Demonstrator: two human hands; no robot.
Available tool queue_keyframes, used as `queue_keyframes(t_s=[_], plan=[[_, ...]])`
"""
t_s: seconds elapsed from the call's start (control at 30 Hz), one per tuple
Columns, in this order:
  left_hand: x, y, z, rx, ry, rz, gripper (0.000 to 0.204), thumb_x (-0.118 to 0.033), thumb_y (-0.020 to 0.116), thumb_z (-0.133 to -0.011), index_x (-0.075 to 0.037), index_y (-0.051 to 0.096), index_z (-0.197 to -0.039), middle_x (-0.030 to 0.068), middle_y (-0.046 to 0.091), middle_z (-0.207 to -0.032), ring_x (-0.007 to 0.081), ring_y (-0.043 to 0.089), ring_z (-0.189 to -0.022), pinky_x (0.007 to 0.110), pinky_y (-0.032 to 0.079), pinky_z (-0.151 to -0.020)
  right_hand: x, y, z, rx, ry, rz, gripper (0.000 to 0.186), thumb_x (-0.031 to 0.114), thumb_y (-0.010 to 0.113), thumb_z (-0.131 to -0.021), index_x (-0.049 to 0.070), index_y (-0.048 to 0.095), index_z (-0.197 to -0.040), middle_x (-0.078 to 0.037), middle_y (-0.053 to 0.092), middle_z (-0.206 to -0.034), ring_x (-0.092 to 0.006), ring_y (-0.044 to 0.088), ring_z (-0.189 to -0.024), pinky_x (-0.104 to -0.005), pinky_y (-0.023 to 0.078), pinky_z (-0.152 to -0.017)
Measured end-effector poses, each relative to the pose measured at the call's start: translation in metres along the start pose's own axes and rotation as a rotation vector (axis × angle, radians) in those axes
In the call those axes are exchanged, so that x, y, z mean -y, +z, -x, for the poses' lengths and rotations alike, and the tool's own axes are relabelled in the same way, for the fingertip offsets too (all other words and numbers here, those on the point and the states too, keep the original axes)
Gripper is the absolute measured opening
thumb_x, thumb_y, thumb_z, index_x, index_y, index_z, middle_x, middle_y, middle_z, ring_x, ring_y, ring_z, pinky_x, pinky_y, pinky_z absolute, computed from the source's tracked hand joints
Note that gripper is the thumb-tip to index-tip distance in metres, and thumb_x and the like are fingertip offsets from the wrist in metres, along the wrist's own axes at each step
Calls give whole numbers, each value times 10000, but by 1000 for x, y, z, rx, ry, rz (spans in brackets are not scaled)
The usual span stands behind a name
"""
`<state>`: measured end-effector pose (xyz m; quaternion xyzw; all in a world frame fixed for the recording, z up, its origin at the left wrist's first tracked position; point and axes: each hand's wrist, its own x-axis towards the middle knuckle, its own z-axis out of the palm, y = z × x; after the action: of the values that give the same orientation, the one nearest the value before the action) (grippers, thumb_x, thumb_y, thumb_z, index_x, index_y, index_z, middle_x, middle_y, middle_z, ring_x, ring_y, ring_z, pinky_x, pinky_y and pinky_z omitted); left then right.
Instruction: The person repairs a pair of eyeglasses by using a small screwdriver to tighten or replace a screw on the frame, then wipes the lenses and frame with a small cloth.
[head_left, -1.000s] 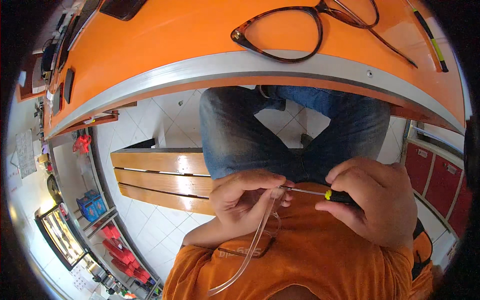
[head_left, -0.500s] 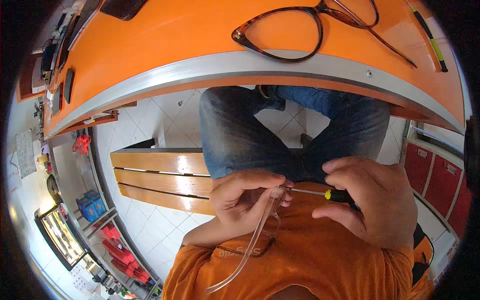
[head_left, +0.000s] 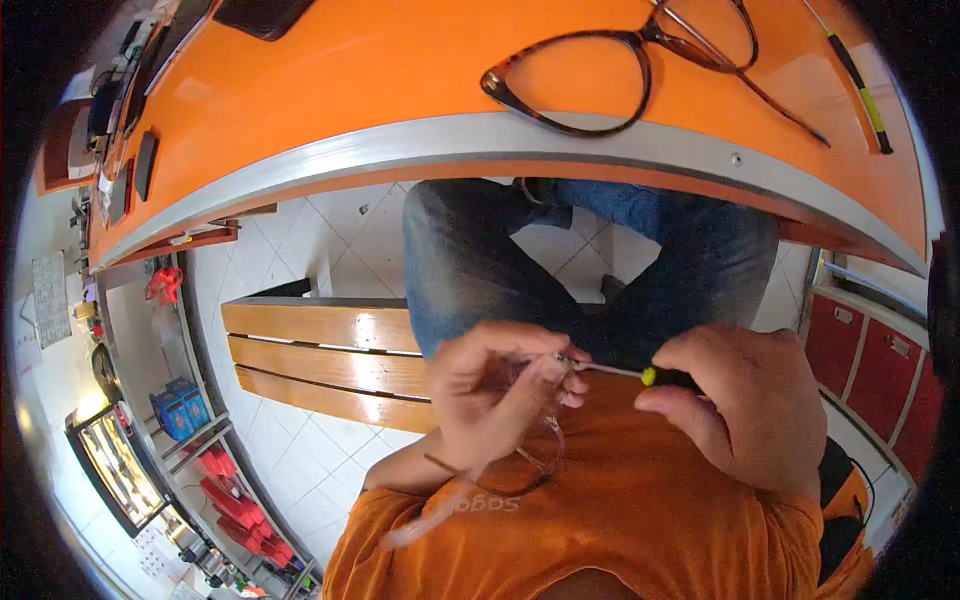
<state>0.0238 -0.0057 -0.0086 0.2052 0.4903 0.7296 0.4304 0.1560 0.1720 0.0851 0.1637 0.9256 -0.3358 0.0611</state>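
Note:
A pair of clear-framed eyeglasses (head_left: 553,452) is pinched near one hinge between the thumb and fingers of my left hand (head_left: 485,395). One pale temple arm, blurred, trails down to the lower left over my orange shirt. My right hand (head_left: 745,410) has its thumb and forefinger closed on the dark handle of a small screwdriver (head_left: 650,377) with a yellow-green collar. Its thin shaft points left and its tip meets the hinge area by my left fingertips. The screw itself is too small to make out.
On the orange table (head_left: 380,85) beyond my lap lie tortoiseshell eyeglasses (head_left: 647,80) and another black and yellow-green screwdriver (head_left: 866,105). A metal strip edges the table. The wooden slatted bench (head_left: 320,352) extends left. Red drawers (head_left: 862,350) stand at the right.
My right thumb and forefinger have closed in on the screwdriver handle from a wider spread. The clear temple arm has swung left and blurred. The view has shifted slightly.

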Motion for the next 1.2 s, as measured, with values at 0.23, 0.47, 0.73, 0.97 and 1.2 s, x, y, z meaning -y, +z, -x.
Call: queue_keyframes(t_s=[0.23,0.47,0.73,0.97,1.2], plan=[[-19,-1,-16,-52,-308,273,117,-82,572,-958,-53,553,-1069,154,669,-960,231,700,-835,367,624,-693,-14,18,-5,-196,-31,-287,239,219,688,-856,48,597,-996,-153,661,-862,-366,658,-750,-438,519,-650],[-16,6,-10,-71,-230,234,121,-25,563,-950,-19,568,-1071,188,675,-1019,262,695,-931,375,617,-771,-6,23,1,29,-56,-251,250,164,660,-880,42,559,-1073,-169,649,-823,-354,662,-742,-427,516,-618],[-7,1,-5,-55,-101,199,131,38,547,-937,34,569,-1067,245,665,-1040,299,683,-975,369,606,-812,1,28,-4,25,-95,-251,234,140,636,-894,38,563,-1091,-159,640,-825,-334,658,-711,-414,515,-590],[-4,-1,-4,-64,-58,161,117,53,531,-940,48,576,-1047,261,658,-1043,321,676,-986,378,598,-832,-3,39,-5,-6,-104,-323,205,143,622,-907,29,557,-1064,-158,635,-799,-343,659,-706,-418,517,-589],[-4,6,-3,-110,-41,198,113,50,539,-937,60,587,-1039,257,666,-1018,315,676,-984,410,589,-846,-8,70,2,-45,-29,-459,131,121,557,-940,18,554,-1020,-162,643,-771,-328,662,-655,-376,502,-565]])
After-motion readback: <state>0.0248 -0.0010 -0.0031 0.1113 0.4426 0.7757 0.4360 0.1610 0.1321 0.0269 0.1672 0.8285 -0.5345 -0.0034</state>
